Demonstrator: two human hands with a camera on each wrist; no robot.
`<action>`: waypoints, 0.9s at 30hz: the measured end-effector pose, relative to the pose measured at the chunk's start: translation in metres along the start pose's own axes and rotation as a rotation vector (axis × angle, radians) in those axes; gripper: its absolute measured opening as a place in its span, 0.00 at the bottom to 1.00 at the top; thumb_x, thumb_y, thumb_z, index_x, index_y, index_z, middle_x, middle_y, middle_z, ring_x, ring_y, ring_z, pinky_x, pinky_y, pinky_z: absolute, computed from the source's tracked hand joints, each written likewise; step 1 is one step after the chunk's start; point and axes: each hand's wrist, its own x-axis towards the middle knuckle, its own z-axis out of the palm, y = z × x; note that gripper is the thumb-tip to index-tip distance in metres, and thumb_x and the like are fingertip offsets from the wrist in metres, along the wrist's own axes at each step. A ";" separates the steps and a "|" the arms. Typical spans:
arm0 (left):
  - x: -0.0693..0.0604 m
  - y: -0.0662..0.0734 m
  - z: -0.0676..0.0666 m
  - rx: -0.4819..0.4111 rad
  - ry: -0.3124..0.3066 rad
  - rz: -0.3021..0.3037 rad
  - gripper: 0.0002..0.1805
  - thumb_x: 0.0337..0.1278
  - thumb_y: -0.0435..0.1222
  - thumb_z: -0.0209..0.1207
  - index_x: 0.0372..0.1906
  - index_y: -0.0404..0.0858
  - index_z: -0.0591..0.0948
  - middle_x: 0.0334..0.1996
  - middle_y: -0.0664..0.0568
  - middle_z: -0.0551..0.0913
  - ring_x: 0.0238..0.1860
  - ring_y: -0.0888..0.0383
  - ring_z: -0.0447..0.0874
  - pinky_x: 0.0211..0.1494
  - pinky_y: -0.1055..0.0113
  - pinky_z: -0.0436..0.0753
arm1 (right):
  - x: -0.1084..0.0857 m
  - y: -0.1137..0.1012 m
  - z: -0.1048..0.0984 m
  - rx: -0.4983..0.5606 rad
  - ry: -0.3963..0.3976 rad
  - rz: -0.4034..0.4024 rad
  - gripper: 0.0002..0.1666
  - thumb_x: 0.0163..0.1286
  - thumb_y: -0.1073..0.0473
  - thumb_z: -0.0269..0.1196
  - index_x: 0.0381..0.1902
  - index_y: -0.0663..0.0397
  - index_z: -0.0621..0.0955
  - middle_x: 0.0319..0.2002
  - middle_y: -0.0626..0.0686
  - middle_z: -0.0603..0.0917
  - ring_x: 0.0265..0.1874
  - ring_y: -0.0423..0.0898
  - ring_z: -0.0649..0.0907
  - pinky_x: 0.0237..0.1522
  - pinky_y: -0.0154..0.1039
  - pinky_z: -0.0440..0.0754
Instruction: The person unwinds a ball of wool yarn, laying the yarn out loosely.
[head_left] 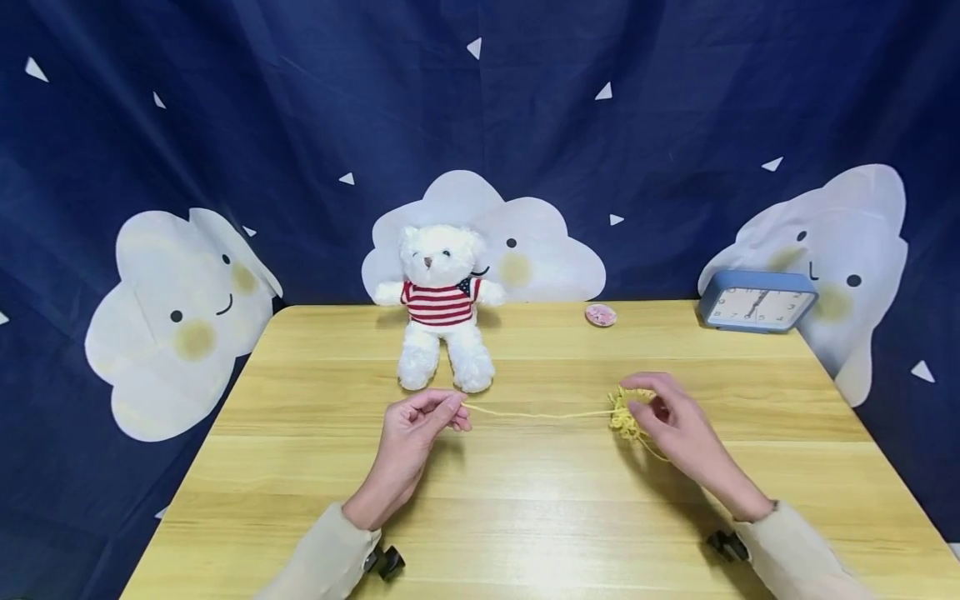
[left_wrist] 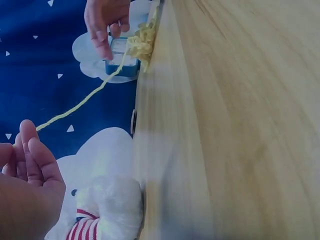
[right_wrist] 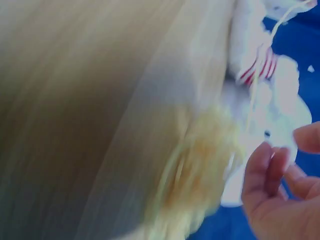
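Observation:
A small tangled heap of yellow yarn [head_left: 624,419] lies on the table. One strand of yarn [head_left: 536,415] runs from it, nearly straight, to my left hand [head_left: 420,429], which pinches it between thumb and fingers. My right hand [head_left: 671,421] is just above and beside the heap, thumb and index finger apart. In the right wrist view the yarn heap [right_wrist: 200,170] looks blurred, and the right hand's fingers [right_wrist: 260,172] are loosely bent, apart from it. The left wrist view shows the strand [left_wrist: 82,102] slanting up to the heap [left_wrist: 142,42] near the right hand [left_wrist: 106,22].
A white teddy bear [head_left: 442,304] in a striped shirt sits at the back, close behind my left hand. A small pink round object [head_left: 601,315] lies near the back edge. At the back right stands a blue clock [head_left: 757,302]. Behind the wooden table [head_left: 525,517] hangs a dark blue curtain [head_left: 300,100].

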 end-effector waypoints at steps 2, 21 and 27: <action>0.001 0.002 0.000 -0.009 -0.007 0.000 0.18 0.76 0.28 0.65 0.54 0.11 0.79 0.40 0.34 0.91 0.36 0.51 0.93 0.49 0.55 0.93 | 0.006 -0.007 0.009 0.119 -0.082 0.007 0.20 0.81 0.66 0.64 0.67 0.60 0.81 0.48 0.64 0.83 0.32 0.51 0.82 0.31 0.38 0.84; 0.002 0.003 0.005 -0.029 -0.057 -0.045 0.18 0.74 0.27 0.66 0.54 0.12 0.79 0.42 0.24 0.88 0.36 0.51 0.94 0.48 0.56 0.93 | 0.019 -0.031 0.044 0.255 -0.415 0.009 0.09 0.82 0.58 0.66 0.48 0.59 0.87 0.34 0.64 0.84 0.29 0.57 0.80 0.29 0.37 0.82; 0.004 0.001 0.008 0.053 -0.032 -0.052 0.15 0.73 0.26 0.66 0.51 0.13 0.81 0.38 0.26 0.88 0.34 0.51 0.94 0.46 0.52 0.94 | 0.011 -0.025 0.020 0.213 -0.319 -0.015 0.07 0.83 0.59 0.65 0.45 0.52 0.89 0.34 0.63 0.86 0.31 0.56 0.83 0.31 0.40 0.86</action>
